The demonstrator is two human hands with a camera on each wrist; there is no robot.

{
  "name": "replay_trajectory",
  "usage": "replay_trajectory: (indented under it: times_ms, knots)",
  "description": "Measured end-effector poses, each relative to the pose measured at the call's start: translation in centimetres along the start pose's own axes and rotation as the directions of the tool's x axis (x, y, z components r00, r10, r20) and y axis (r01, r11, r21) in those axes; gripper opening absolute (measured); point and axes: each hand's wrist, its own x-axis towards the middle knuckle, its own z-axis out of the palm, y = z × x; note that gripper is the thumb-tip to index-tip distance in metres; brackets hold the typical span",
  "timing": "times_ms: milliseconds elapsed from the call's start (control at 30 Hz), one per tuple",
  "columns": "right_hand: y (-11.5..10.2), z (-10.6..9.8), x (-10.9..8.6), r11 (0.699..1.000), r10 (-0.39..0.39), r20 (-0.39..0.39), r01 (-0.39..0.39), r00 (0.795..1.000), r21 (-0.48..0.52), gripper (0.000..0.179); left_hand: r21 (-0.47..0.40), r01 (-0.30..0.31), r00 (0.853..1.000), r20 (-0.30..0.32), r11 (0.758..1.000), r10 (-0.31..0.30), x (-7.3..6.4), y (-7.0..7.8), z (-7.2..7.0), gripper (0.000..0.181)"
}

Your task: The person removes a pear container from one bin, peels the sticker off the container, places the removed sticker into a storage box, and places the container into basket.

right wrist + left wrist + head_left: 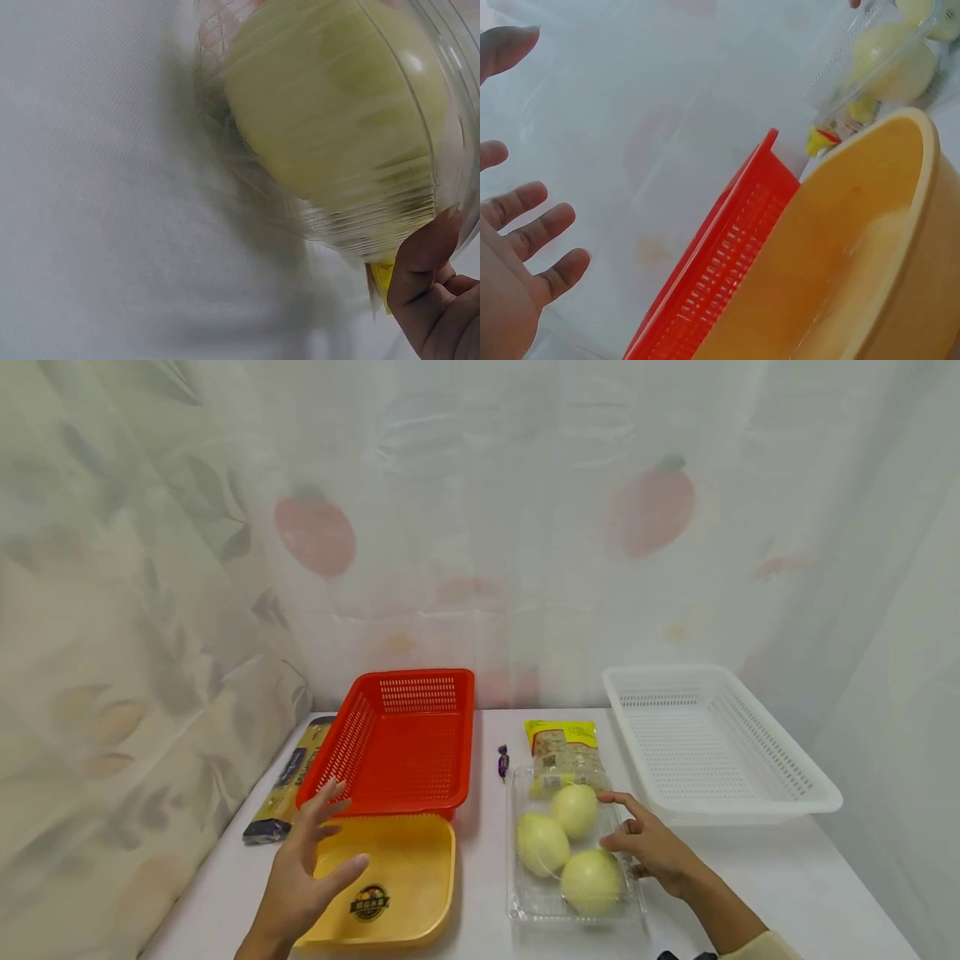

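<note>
A clear plastic box (525, 906) holds three round, pale yellow-green fruits (591, 882). My right hand (654, 850) is at the box's right side, index finger and thumb at its edge, other fingers bent. In the right wrist view, the thumb (426, 244) meets the ridged rim of the box, in front of one fruit (330, 105). My left hand (303, 868) is held over the left side of a yellow plastic basin (408, 877), fingers spread and nothing in it. The left wrist view shows its fingers (544, 229) apart from the basin.
A red perforated basket (420, 760) stands behind the basin, a gold packet (288, 785) at its left. Behind the clear box lie a yellow-topped bag (566, 747) and a purple-wrapped candy (503, 762). A white basket (720, 752) stands at the right; curtains (480, 527) border the table.
</note>
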Motion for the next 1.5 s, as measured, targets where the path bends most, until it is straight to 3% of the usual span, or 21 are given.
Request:
replay_trajectory:
  times_ms: [233, 933, 1200, 1333, 1500]
  knots:
    - [-0.2, 0.1, 0.0, 1.0, 0.001, 0.001, -0.001, 1.0, 0.003, 0.071, -0.078, -0.063, 0.998, 0.011, 0.995, 0.064, 0.6, 0.1, 1.5, 0.092]
    - [-0.1, 0.1, -0.1, 1.0, -0.004, 0.0, 0.004, 1.0, 0.002, 0.071, -0.212, -0.02, 0.998, 0.053, 0.977, 0.032, 1.6, 0.1, 6.2, 0.079]
    - [0.0, 0.2, 0.0, 1.0, 0.009, -0.015, -0.009, 1.0, 0.003, 0.07, -0.177, 0.008, 0.998, 0.056, 0.984, 0.002, 1.7, 0.2, 7.8, 0.077]
    - [0.0, 0.2, 0.1, 1.0, 0.007, -0.02, -0.006, 1.0, 0.0, 0.069, -0.203, -0.013, 0.998, 0.058, 0.979, 0.025, 1.8, 0.1, 8.5, 0.077]
    - [0.0, 0.2, 0.0, 1.0, 0.006, -0.019, -0.006, 1.0, 0.003, 0.069, -0.243, 0.003, 0.997, 0.069, 0.97, 0.014, 2.0, 0.2, 9.4, 0.077]
